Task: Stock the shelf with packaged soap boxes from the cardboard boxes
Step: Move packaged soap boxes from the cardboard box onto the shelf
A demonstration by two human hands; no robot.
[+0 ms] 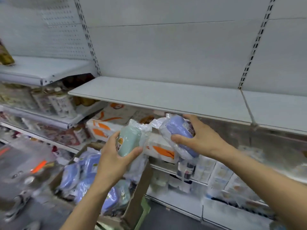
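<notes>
Writing on the wrapped packs is too blurry to read. Near the middle of the frame, the left hand curls its fingers around a green soap pack in clear plastic, which has a small orange and white sticker on it. Just to the right, the right hand grips a purple soap pack, also in clear plastic, right under the front edge of the white shelf. Below the hands, at the lower middle, an open cardboard box holds more purple and green packs. Behind the hands sit white packs with orange marks. Bottles stand on a shelf at the left.
</notes>
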